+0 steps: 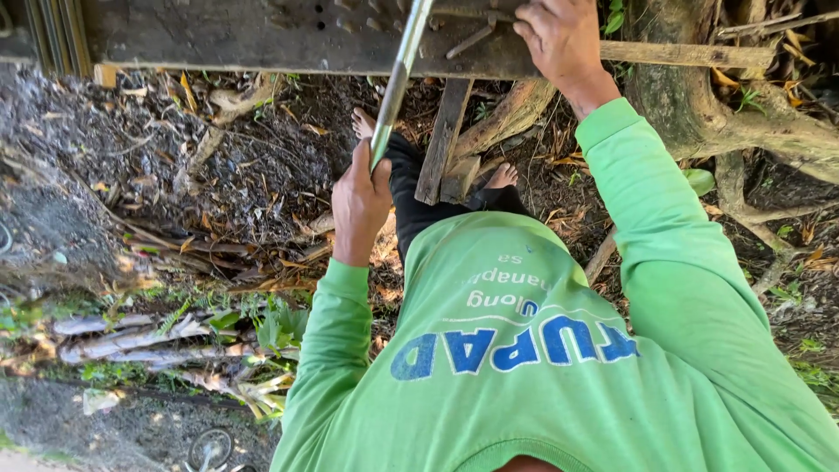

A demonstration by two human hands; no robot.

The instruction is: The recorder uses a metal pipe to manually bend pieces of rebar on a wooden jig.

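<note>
Head view, looking straight down the body. Left hand (360, 203) has its grip closed around the lower end of a long, pale grey metal rod (398, 83), which runs up and slightly right to the weathered dark wooden plank surface (262, 39) at the top of the frame. The rod's upper end lies among a cluster of nails or pegs (367, 16) standing in that plank; the exact contact point is cut off by the frame edge.

Right hand (564, 39) rests on the plank's near edge, fingers curled over it beside a loose metal piece (472, 39); grip appears closed on the wood, though the fingertips are hidden.

Below the plank: a slanted wooden support post (441, 140), bare feet on leaf-littered soil, tree roots (743, 122) to the right.

Judgement: the step in hand looks like working the rod against the pegged board while the right hand steadies it. The next move calls for a firm left-hand hold and the plank kept from shifting.
</note>
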